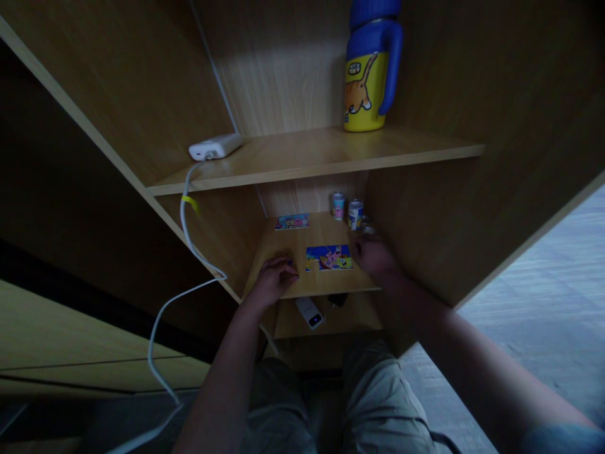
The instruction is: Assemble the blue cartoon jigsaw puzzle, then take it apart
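On the middle shelf lies a partly assembled jigsaw puzzle (336, 257) with bright cartoon figures, its lower left part uneven. My left hand (275, 276) is just left of it, fingers pinched round a small dark coloured bit that looks like a puzzle piece (291, 263). To the right of the puzzle, my right hand (373, 252) is closed near the side wall; what its fingers hold, if anything, is hidden. Behind that hand stand small printed cans (355, 214), one of them pink and blue (338, 205). A flat cartoon picture (292, 222) lies farther back on the left.
Above is a shelf (302, 157) holding a yellow and blue bottle (366, 75) and a white charger (215, 147). Its white cable (184, 221) hangs down on the left. A white power bank (309, 313) rests on the lower shelf. Cabinet walls close in both sides.
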